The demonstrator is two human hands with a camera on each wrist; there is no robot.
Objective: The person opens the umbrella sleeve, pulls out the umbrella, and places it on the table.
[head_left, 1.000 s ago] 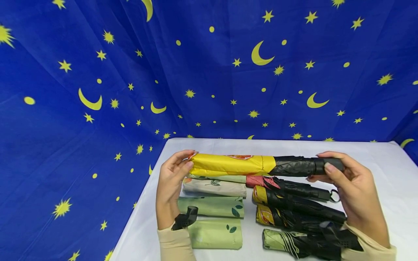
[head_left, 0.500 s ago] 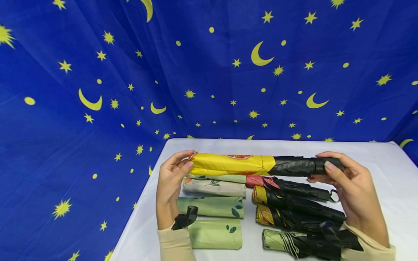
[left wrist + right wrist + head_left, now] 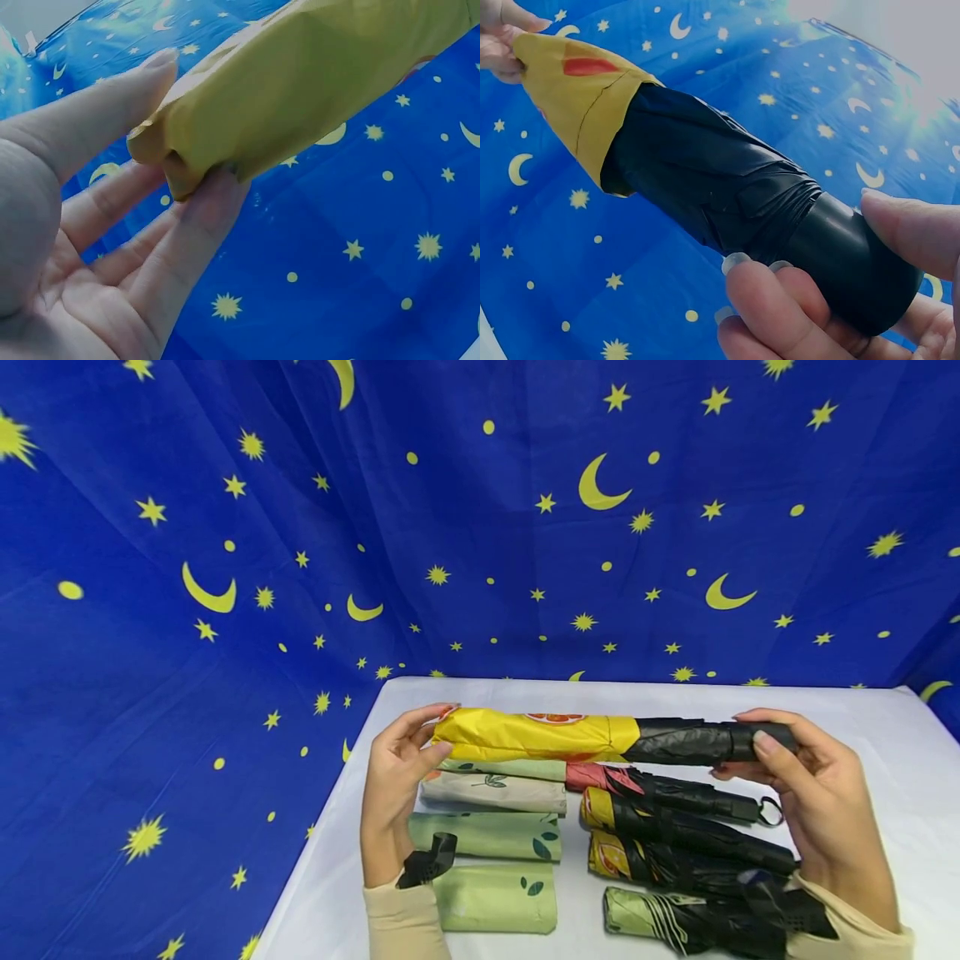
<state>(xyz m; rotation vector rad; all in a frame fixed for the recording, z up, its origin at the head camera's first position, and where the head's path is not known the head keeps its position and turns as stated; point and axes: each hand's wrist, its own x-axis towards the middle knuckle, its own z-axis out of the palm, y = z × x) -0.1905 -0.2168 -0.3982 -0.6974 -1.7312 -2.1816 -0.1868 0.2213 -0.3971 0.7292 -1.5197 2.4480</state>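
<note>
A folded black umbrella (image 3: 678,742) is held level above the table, partly inside a yellow fabric sleeve (image 3: 536,737) with an orange-slice print. My left hand (image 3: 393,777) pinches the sleeve's far left end; in the left wrist view the thumb (image 3: 112,105) is on one side and the fingers on the other. At the opposite end, my right hand (image 3: 821,802) grips the smooth black handle (image 3: 855,262) between thumb and fingers. The right wrist view shows the sleeve's mouth (image 3: 619,142) around the umbrella, with the folds by the handle left bare.
Folded umbrellas lie at right on the white table (image 3: 885,727): one with red (image 3: 660,789), two with yellow (image 3: 690,839), one green (image 3: 637,910). Several sleeves, pale (image 3: 495,793) and green (image 3: 495,897), lie at left. A blue star-patterned cloth (image 3: 480,510) hangs behind.
The umbrella and sleeve have shifted slightly to the right with both hands. The sleeve's left part looks a little more wrinkled. The things on the table have not moved.
</note>
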